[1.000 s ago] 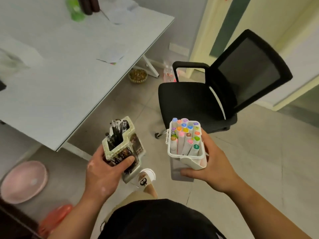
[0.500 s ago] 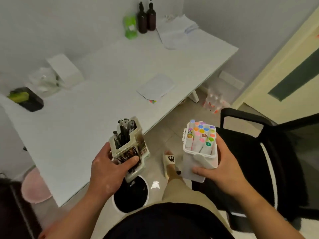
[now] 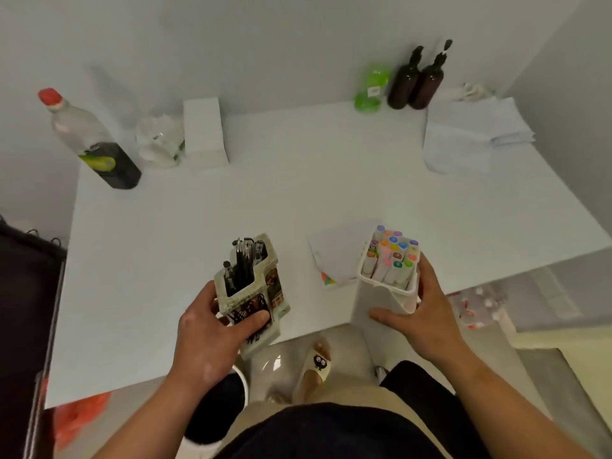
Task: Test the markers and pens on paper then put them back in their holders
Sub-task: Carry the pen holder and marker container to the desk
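My left hand (image 3: 212,329) grips a beige patterned pen holder (image 3: 253,293) full of several black pens (image 3: 243,260), held just over the near edge of the white table (image 3: 265,193). My right hand (image 3: 420,313) grips a white marker box (image 3: 384,293) packed with several markers with coloured caps (image 3: 394,250). The box hangs above the table's front edge. A sheet of paper (image 3: 337,256) with a coloured tab lies on the table just left of the marker box.
At the table's back stand a clear bottle with a red cap (image 3: 89,140), a white box (image 3: 203,132), a green container (image 3: 371,87), two brown bottles (image 3: 417,81) and a stack of papers (image 3: 470,134). A dark bin (image 3: 218,405) sits on the floor below.
The view has swung left from the chair to face the table. Both hands have carried the pen holder and marker box up to the table's front edge.
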Available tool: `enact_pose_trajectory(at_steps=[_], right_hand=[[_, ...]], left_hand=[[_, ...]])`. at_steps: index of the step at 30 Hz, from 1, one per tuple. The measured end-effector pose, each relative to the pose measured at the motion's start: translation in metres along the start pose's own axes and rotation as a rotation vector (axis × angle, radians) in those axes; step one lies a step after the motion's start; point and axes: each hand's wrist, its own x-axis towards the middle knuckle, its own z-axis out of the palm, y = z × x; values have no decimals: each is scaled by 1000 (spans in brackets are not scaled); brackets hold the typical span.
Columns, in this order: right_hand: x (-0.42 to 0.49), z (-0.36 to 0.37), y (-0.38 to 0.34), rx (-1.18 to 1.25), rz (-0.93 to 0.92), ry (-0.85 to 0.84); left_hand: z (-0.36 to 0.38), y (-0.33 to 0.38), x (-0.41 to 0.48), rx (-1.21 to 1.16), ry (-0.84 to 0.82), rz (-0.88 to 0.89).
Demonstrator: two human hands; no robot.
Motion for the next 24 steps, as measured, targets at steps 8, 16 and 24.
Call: enact_pose_trajectory(at_steps=[8, 16, 24], right_hand=[[113, 13, -2, -6, -57, -125], [248, 68, 26, 31, -183, -272], [331, 109, 62, 79, -429, -361]], left_hand=[[29, 1, 28, -64, 94, -52], [79, -2, 83, -29, 300, -51], [110, -26, 139, 54, 517, 136]])
